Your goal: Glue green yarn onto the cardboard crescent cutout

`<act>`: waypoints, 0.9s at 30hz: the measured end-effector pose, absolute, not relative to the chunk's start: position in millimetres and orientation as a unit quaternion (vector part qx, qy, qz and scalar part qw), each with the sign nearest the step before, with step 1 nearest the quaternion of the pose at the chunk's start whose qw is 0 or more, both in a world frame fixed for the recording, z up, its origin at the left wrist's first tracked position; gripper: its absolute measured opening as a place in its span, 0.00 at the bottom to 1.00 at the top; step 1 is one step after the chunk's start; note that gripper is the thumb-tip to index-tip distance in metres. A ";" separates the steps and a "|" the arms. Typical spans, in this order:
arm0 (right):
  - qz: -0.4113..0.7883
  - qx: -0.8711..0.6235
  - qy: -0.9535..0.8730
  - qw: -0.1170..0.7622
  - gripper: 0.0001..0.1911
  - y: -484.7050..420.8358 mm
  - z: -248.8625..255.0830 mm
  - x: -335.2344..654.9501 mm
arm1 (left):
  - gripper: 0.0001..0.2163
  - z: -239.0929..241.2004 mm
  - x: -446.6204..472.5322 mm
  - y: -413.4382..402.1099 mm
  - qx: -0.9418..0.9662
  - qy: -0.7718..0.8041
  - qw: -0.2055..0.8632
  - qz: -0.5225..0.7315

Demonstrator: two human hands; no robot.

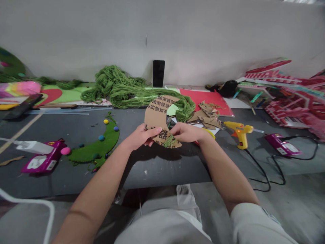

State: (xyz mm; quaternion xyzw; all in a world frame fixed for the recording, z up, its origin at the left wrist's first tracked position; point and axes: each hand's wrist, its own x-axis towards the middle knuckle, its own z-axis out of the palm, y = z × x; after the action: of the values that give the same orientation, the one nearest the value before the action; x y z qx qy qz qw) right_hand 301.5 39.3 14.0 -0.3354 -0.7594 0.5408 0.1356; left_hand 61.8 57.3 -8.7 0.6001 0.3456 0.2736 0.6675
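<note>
A curved piece of brown cardboard with black printed characters is raised over the front of the dark table. My left hand grips its left edge, thumb on the printed face. Several turns of green yarn lie around the lower right end of the cardboard. There my right hand is closed, with its fingertips pinching at the yarn; the exact strand is hidden. Behind the cardboard lies a large skein of green yarn. Left of my left hand sits a green felt crescent with coloured pompoms.
A yellow glue gun lies at the right, its black cord trailing to the table's front edge. Purple power strips stand on both sides. Cardboard scraps and red sheets lie behind my right hand. A black phone leans on the wall.
</note>
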 end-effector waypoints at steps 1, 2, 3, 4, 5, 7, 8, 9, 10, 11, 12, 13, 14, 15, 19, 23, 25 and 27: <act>0.531 -0.348 -0.761 0.132 0.11 40.5 13.9 305.0 | 0.17 -7.8 61.0 57.1 0.618 0.349 0.653 0.264; 0.520 -0.359 -0.763 0.133 0.12 41.7 13.9 308.2 | 0.17 -6.9 60.3 57.2 0.635 0.352 0.639 0.255; 0.510 -0.368 -0.766 0.132 0.12 42.7 13.9 311.0 | 0.17 -6.0 59.7 57.6 0.651 0.355 0.624 0.247; 0.501 -0.379 -0.767 0.132 0.13 43.5 14.1 313.3 | 0.17 -5.3 59.2 58.4 0.667 0.358 0.607 0.242; 0.493 -0.388 -0.767 0.134 0.14 44.0 14.4 315.2 | 0.17 -4.9 58.7 59.3 0.684 0.363 0.587 0.236; 0.479 -0.406 -0.765 0.145 0.16 44.5 15.4 317.4 | 0.18 -5.3 58.2 61.6 0.712 0.376 0.547 0.230; 0.471 -0.416 -0.762 0.155 0.17 44.5 15.8 317.8 | 0.19 -6.1 58.2 62.7 0.720 0.383 0.531 0.232; 0.461 -0.428 -0.759 0.169 0.17 44.5 16.1 317.6 | 0.20 -7.2 58.4 63.7 0.723 0.390 0.518 0.238; 0.448 -0.441 -0.755 0.188 0.17 44.3 16.3 316.9 | 0.21 -8.4 58.8 64.6 0.723 0.398 0.508 0.247; 0.431 -0.456 -0.750 0.210 0.18 44.0 16.3 315.6 | 0.21 -9.6 59.3 65.4 0.720 0.408 0.498 0.258; 0.412 -0.470 -0.745 0.234 0.17 43.7 16.2 313.7 | 0.21 -10.7 59.8 66.0 0.717 0.420 0.488 0.270; 0.394 -0.482 -0.739 0.256 0.18 43.2 16.1 311.4 | 0.21 -11.6 60.2 66.4 0.714 0.432 0.475 0.280; 0.381 -0.489 -0.735 0.274 0.18 42.7 16.0 308.7 | 0.22 -12.3 60.6 66.7 0.712 0.444 0.462 0.287; 0.374 -0.493 -0.732 0.287 0.18 42.1 16.0 305.8 | 0.23 -12.8 60.9 66.9 0.710 0.456 0.449 0.294; 0.377 -0.493 -0.724 0.301 0.18 40.1 16.0 295.0 | 0.25 -12.9 61.4 66.9 0.694 0.477 0.423 0.333; 0.384 -0.499 -0.711 0.312 0.18 39.8 13.4 287.8 | 0.25 -12.2 63.2 65.7 0.679 0.479 0.417 0.367; 0.390 -0.499 -0.708 0.314 0.19 39.9 11.2 285.0 | 0.24 -12.0 64.7 65.1 0.666 0.475 0.428 0.385; 0.397 -0.499 -0.702 0.317 0.19 40.1 9.4 282.9 | 0.23 -12.1 66.1 65.0 0.649 0.468 0.444 0.403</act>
State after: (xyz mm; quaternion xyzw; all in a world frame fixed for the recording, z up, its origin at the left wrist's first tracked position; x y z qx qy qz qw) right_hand 282.9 40.1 9.4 -0.4990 -0.7023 0.3965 0.3172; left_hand 66.1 65.0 -12.1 0.6493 0.4678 0.4032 0.4437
